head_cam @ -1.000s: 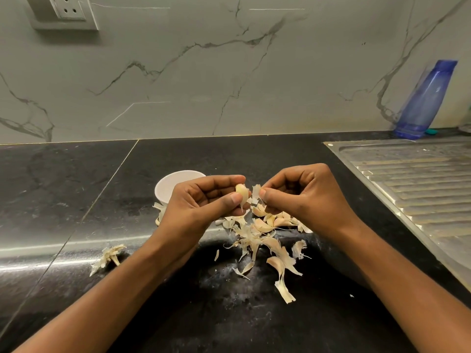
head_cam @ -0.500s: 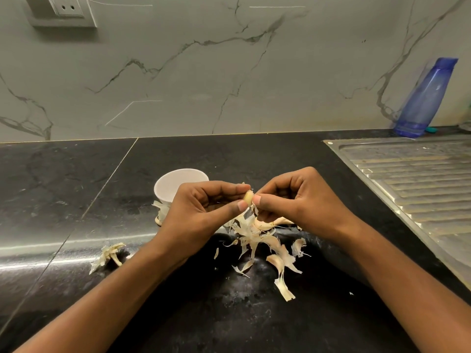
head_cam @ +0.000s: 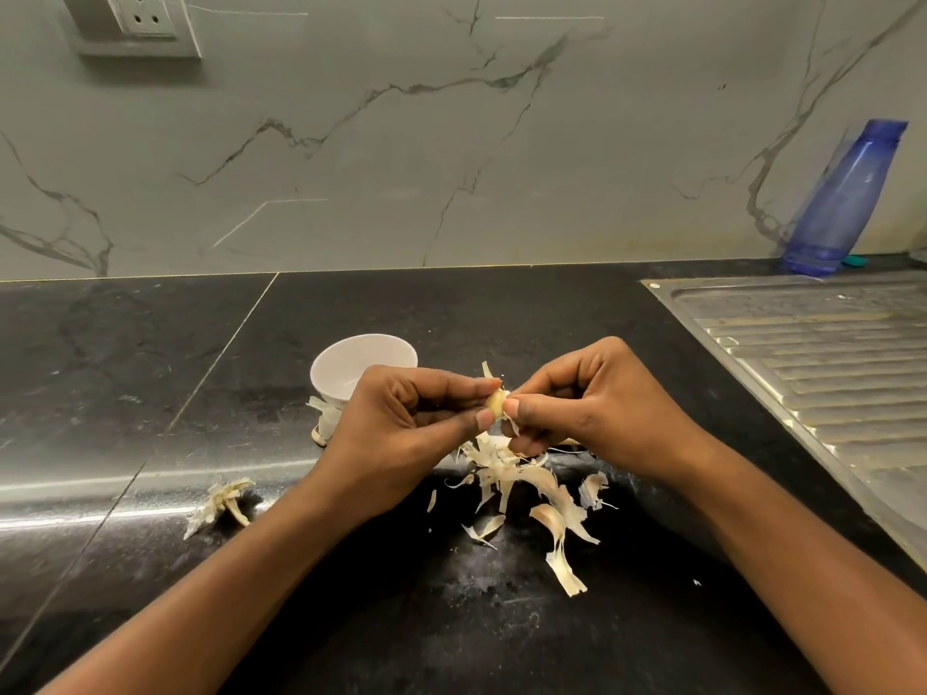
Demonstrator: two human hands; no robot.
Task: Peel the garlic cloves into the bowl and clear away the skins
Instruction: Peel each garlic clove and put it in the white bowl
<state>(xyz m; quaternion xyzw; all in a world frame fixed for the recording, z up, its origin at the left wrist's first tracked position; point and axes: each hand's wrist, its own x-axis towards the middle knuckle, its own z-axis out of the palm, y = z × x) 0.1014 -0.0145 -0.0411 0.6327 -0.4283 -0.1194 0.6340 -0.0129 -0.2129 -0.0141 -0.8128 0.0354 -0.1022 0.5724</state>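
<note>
Black counter (head_cam: 150, 368) bearing a white bowl (head_cam: 351, 353), the reference point here. A ribbed steel drainboard (head_cam: 827, 353) lay well to the right of the bowl, and a blue bottle (head_cam: 847, 198) stood behind it, far right of the bowl against the marble wall.

The left hand (head_cam: 401, 433) was held just in front of the bowl and hid its near right rim. Its fingers were curled, with thumb and forefinger pinching the clove (head_cam: 495, 403). The right hand (head_cam: 602, 408), further right of the bowl, was likewise curled, its thumb and forefinger tips closed on the opposite side of the same clove, where a strip of skin stuck up.

The clove therefore sat between the two sets of fingertips, raised above the counter, to the right of the bowl and outside it.

Loose skins (head_cam: 526, 484) lay in a heap in front and to the right of the bowl, below both hands. One scrap touched the bowl's left foot. A dry stalk (head_cam: 220, 501) lay apart, in front and to the left of the bowl.
</note>
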